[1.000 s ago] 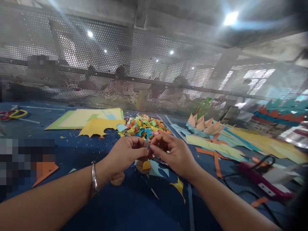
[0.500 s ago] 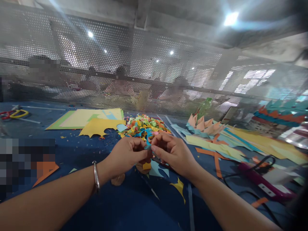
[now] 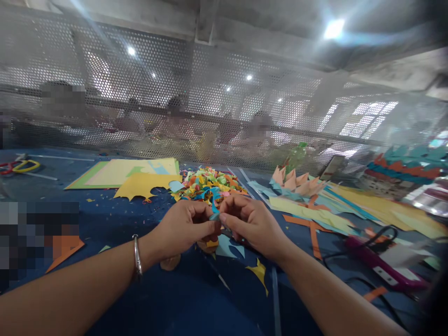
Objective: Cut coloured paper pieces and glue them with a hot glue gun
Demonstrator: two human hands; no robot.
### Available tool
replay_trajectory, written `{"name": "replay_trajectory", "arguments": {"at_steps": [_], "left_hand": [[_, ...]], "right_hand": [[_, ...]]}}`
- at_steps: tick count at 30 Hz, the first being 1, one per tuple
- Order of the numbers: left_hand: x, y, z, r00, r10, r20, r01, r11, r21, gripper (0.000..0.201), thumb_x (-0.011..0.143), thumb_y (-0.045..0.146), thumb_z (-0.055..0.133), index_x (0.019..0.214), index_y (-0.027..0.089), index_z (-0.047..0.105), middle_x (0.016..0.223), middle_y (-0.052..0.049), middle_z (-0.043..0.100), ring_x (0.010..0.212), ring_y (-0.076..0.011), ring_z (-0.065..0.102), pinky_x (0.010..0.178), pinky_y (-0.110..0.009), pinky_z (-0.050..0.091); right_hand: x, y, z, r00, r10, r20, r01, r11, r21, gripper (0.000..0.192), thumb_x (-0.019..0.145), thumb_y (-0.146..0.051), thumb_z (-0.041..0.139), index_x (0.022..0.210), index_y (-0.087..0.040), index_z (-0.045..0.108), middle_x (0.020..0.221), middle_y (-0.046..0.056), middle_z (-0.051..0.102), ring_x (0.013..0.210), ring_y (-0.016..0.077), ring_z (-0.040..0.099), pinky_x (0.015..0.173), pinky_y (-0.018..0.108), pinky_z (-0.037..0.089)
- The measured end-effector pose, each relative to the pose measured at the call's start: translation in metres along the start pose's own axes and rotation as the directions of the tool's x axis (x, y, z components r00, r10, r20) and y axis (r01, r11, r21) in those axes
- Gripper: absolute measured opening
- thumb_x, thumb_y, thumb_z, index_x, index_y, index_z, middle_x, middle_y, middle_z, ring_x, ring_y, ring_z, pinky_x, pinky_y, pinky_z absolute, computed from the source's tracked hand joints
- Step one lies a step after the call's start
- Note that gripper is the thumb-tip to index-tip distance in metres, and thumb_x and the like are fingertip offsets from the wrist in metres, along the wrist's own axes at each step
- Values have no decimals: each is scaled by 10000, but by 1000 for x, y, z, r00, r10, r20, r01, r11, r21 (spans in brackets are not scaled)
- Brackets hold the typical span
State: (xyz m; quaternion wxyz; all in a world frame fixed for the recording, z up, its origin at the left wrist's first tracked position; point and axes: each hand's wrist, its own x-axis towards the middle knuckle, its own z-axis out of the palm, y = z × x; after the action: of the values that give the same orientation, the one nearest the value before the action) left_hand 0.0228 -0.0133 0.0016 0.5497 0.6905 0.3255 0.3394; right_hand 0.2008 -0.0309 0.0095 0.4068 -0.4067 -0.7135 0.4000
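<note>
a perforated metal screen (image 3: 168, 56) is spanning the background, and people are sitting blurred behind it. below it, a dark blue worktop (image 3: 168, 303) is carrying scattered paper. a stack of pale sheets (image 3: 112, 170) is lying to the left, with a yellow cut sheet (image 3: 140, 185) overlapping its near edge. a heap of mixed paper clippings (image 3: 210, 178) is sitting just beyond the hands. a magenta power strip (image 3: 376, 263) is resting well off to the right. the left hand (image 3: 185, 225) and the right hand (image 3: 249, 223) are meeting fingertip to fingertip over the worktop, both pinching one piece between thumb and forefinger. a pointed yellow scrap (image 3: 259, 271) is lying below the right hand, and a light blue scrap (image 3: 226, 247) is lying beneath the gap between the two wrists. a silvery bracelet (image 3: 137, 256) is circling the left wrist. smallest of all, a curled blue paper piece (image 3: 214, 216) is poking up between the fingertips, and the fingers are partly hiding its shape.
</note>
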Motion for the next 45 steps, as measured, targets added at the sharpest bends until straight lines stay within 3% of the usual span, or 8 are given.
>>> {"name": "replay_trajectory", "arguments": {"at_steps": [8,13,23,29,38,40,43,45], "left_hand": [[0,2,-2,998,9,62,-6,999,-49,194,717,307,682,657,134,616,604,-9,655,566,-109,626,582,-230,518],[-2,5,-2,994,18,104,-17,1000,-8,270,795,386,601,702,135,633,661,-32,670,583,-106,625,587,-231,513],[-2,-4,0,997,70,44,-72,996,58,270,845,385,538,707,153,550,639,6,586,558,-97,569,552,-225,468],[-7,3,0,998,55,30,-58,995,76,295,849,386,532,681,146,563,627,1,583,564,-95,578,556,-217,475],[-6,1,1,1000,24,-7,-23,993,115,320,849,412,511,677,157,600,621,-12,605,569,-113,588,560,-236,474],[-5,-2,1,1000,19,-23,-15,984,178,280,843,391,514,695,168,597,622,-4,596,576,-119,568,560,-243,454],[-4,-6,0,999,36,-33,-19,913,407,115,747,295,609,779,185,625,699,-5,600,612,-138,534,568,-260,421],[-4,-8,0,999,7,-33,10,867,498,170,682,229,636,846,186,627,807,-22,594,664,-155,536,595,-272,423]], "right_hand": [[0,0,-2,1000,11,22,-12,999,39,102,807,-256,579,777,-175,525,586,-71,481,379,32,417,375,175,343],[-1,-4,-1,999,37,2,-37,999,35,142,804,-294,579,756,-177,513,578,-70,474,372,30,416,354,168,311],[2,1,-2,997,73,10,-74,997,23,175,819,-352,559,778,-188,515,616,-59,492,377,34,408,373,191,312],[2,-1,0,994,108,29,-110,992,69,186,815,-354,579,769,-186,512,560,-76,445,365,32,384,358,183,256],[2,-1,-2,992,116,40,-118,992,42,186,845,-341,545,739,-193,504,512,-75,434,379,45,364,388,201,277],[2,0,-3,992,125,13,-126,992,21,171,844,-331,536,740,-199,502,483,-78,426,370,50,350,386,204,275],[3,1,-5,989,132,-72,-132,991,8,158,838,-321,531,737,-205,497,501,-73,431,373,53,368,388,205,291],[4,2,-6,985,120,-123,-120,993,8,152,838,-317,531,741,-206,496,537,-65,441,385,53,388,393,204,306]]}}
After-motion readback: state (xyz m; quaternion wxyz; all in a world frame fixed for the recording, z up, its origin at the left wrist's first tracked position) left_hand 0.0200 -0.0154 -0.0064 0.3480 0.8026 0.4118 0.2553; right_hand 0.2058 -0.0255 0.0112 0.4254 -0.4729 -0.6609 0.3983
